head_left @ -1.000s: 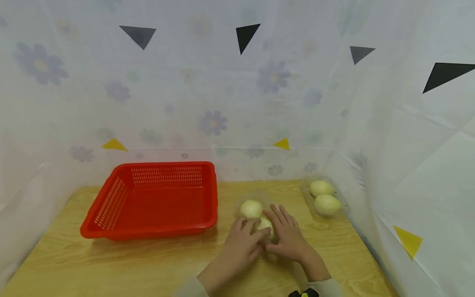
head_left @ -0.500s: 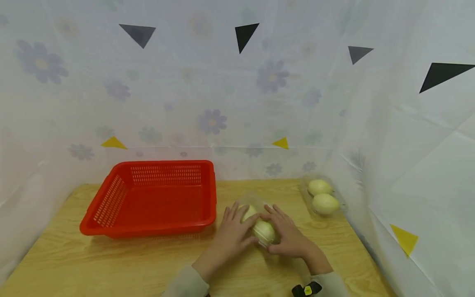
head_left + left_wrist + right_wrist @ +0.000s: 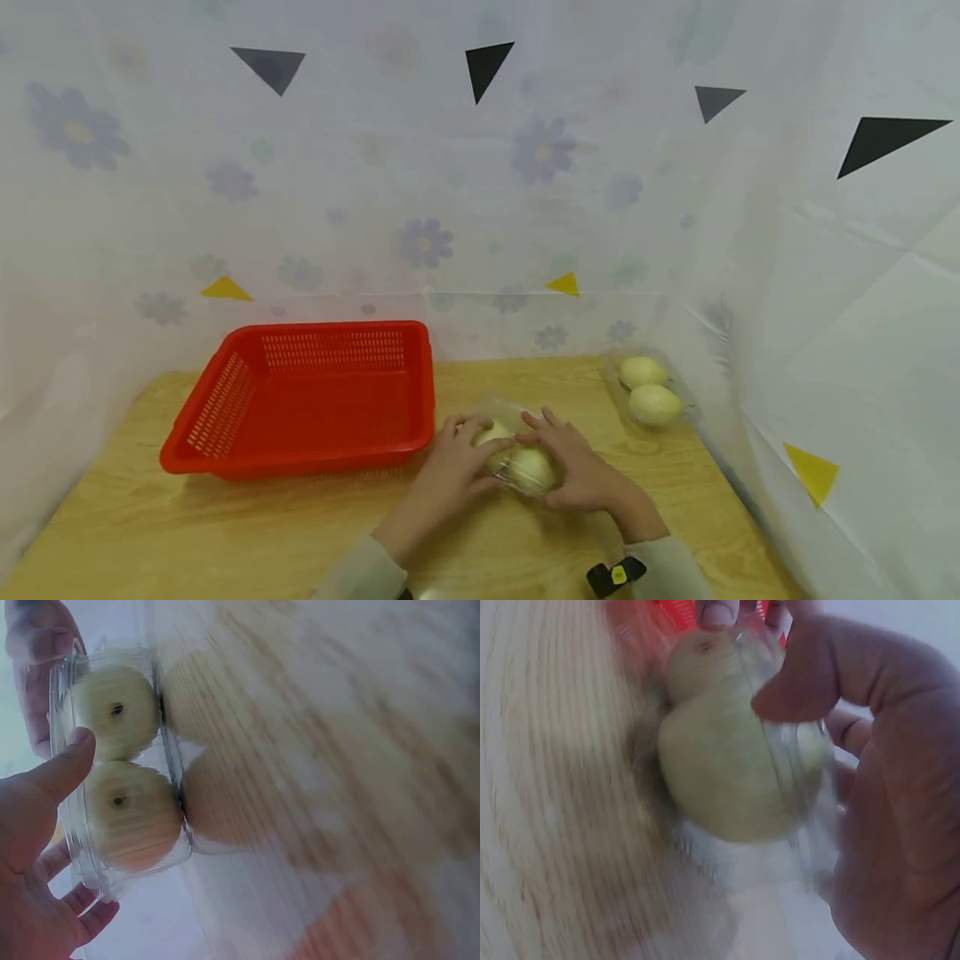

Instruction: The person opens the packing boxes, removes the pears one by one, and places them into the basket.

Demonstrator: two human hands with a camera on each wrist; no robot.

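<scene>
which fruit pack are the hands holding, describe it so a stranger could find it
On the wooden table, find the big red basket. To its right is a clear pack holding two pale yellow fruits. Unlike the other pack farther right, this one is gripped by the left hand and right hand.
</scene>
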